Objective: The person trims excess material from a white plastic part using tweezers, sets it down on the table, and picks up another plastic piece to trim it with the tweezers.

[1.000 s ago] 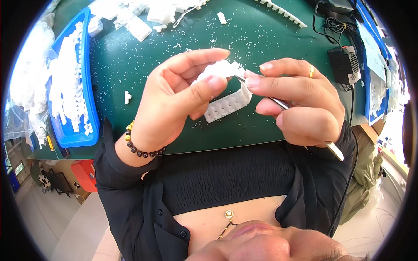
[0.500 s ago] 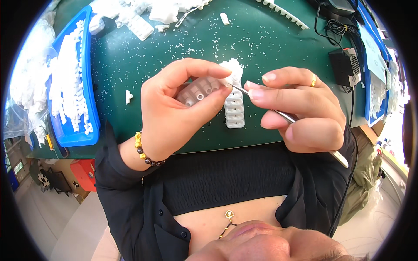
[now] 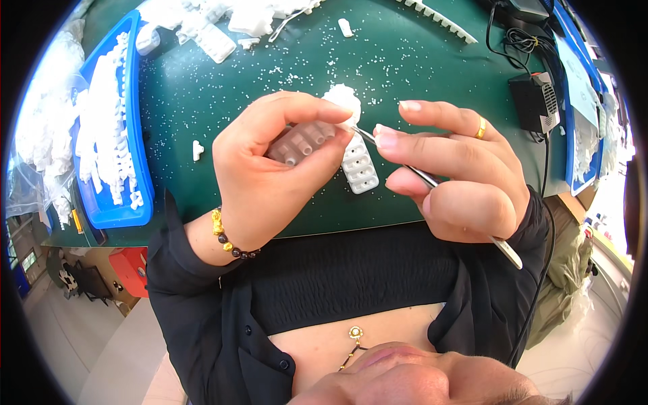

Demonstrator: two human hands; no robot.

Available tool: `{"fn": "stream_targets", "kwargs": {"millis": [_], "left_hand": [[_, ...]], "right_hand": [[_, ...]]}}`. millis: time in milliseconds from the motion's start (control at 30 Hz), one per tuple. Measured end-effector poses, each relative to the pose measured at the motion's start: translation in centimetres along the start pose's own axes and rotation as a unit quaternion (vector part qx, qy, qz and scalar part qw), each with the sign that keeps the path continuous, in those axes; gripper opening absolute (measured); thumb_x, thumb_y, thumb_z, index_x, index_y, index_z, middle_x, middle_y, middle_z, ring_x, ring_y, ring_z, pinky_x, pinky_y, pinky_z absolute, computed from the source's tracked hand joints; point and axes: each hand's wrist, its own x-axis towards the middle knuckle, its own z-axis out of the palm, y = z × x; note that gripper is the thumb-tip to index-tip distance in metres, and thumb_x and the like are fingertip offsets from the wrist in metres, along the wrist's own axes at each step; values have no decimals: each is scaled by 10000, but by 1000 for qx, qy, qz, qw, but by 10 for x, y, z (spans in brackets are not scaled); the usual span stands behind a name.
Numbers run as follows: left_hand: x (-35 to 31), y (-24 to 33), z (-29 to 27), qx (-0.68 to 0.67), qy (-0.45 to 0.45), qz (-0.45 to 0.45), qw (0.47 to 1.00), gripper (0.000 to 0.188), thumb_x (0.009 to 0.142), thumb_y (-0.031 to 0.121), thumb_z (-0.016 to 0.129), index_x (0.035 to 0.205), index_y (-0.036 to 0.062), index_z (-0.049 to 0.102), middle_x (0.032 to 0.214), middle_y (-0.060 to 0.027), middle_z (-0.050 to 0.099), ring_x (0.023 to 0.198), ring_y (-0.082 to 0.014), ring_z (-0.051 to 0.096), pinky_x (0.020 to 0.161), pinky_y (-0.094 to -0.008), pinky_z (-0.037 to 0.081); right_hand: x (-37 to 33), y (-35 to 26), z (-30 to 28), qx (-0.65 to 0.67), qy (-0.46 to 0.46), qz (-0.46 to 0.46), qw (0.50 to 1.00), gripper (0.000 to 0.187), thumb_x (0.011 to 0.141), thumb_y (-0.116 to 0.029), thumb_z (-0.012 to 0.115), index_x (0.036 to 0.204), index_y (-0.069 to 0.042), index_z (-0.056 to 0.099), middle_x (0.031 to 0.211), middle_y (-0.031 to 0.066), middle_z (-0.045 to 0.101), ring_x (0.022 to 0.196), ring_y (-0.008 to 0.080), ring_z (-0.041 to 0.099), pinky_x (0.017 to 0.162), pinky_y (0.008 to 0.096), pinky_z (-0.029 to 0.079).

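My left hand (image 3: 253, 162) is closed around a pale, see-through plastic strip (image 3: 304, 140) with a row of short round tubes. Its thumb and forefinger pinch the strip's right end. In my right hand (image 3: 472, 179) is a slim metal tool (image 3: 424, 177), held like a pen; its exact kind is hard to make out. The tool's thin tip meets the strip beside my left fingertips, and its flat, pale back end sticks out below my palm. A white block with a row of cells (image 3: 359, 169) lies on the table behind the hands, partly hidden, with white lumpy material (image 3: 342, 98) at its far end.
White crumbs are scattered over the green table (image 3: 196, 88). A blue tray (image 3: 121, 217) of white plastic pieces stands at left. White parts (image 3: 216, 44) are heaped at the back, with a toothed strip (image 3: 439, 19) farther right. A black power adapter (image 3: 530, 101) and cables lie at right.
Both hands have shifted slightly left, along with the strip and tool. The white block on the table has tilted and moved a little left and away from me.
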Motion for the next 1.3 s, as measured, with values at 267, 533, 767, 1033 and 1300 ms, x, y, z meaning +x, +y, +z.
{"fn": "stream_targets", "kwargs": {"millis": [267,533,767,1033,1300], "left_hand": [[-1,1,0,-9,-4,-19,1000,250,771,-88,686,1006,-21,630,958,-42,632,850,-84,603,733,-204,481],[0,5,2,-179,-26,-160,970,271,810,-60,673,1073,-37,613,981,-81,664,856,-109,631,754,-226,515],[7,8,0,-257,-35,-210,943,350,805,-26,678,1145,-25,592,955,-45,652,698,-29,549,565,-161,420],[13,3,-5,-354,-40,-276,893,374,822,36,677,1179,-12,577,953,-37,657,669,-33,513,533,-174,376],[12,-1,-4,-363,-45,-279,888,373,875,122,619,1218,0,537,924,-29,639,574,-20,417,475,-167,301]], "right_hand": [[0,0,1,17,3,14,1000,388,719,137,712,837,-56,396,907,226,665,869,340,692,880,478,524],[-15,3,17,-146,17,-188,971,375,724,112,687,749,-78,365,886,214,652,752,309,687,837,371,562],[-5,5,-4,-27,15,-59,998,273,826,71,633,834,-63,396,891,213,654,831,328,695,907,475,511],[-6,19,-9,109,55,59,991,227,885,-4,609,866,-96,402,894,218,680,876,293,697,983,531,436],[-1,16,-5,80,19,32,996,230,868,-11,640,863,-80,421,876,217,681,860,312,697,928,513,480]]}}
